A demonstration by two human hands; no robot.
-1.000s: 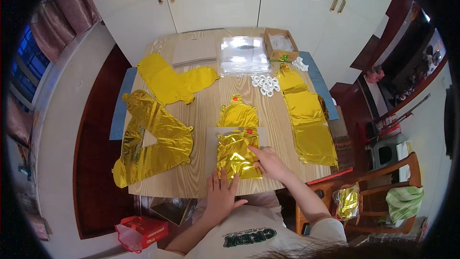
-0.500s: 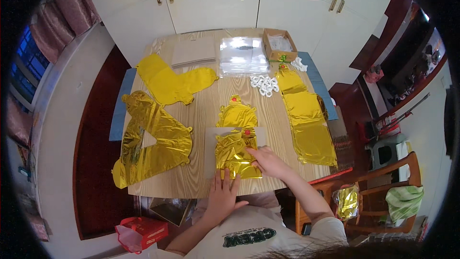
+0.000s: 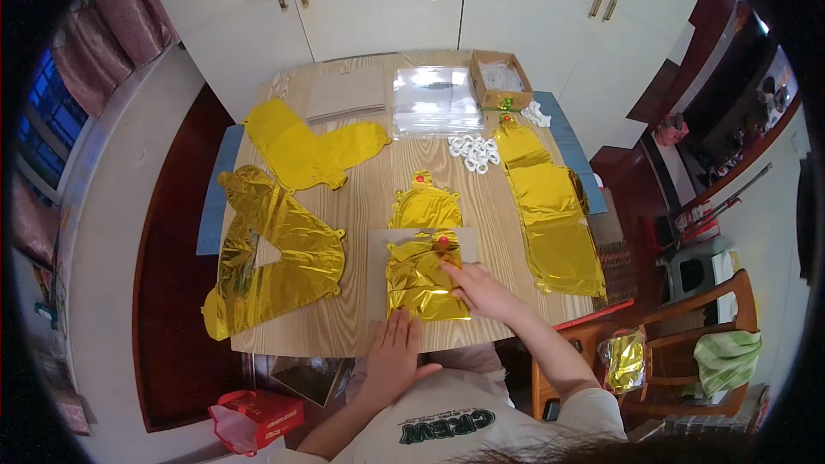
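A folded gold foil balloon (image 3: 421, 271) with a red dot lies on a grey card (image 3: 376, 279) near the table's front edge. My left hand (image 3: 397, 348) lies flat, fingers stretched forward and tips at the foil's near edge. From the right, my right hand (image 3: 483, 290) reaches over the foil, its index finger out on the surface and the thumb apart from it. Beyond the card, another piece of gold foil (image 3: 427, 206) shows, also with a red dot; its near end meets the card's far edge.
Flat gold foil balloons lie at the left (image 3: 288, 258), far left (image 3: 314, 150) and right (image 3: 550, 215). Toward the back are grey cards (image 3: 346, 94), clear plastic bags (image 3: 436, 99), white rings (image 3: 474, 153) and a cardboard box (image 3: 501, 82). A wooden chair (image 3: 739, 301) stands at right.
My left hand has slid slightly left and back toward me, its fingertips now at the foil's near edge. My right hand stays on the foil, almost unmoved.
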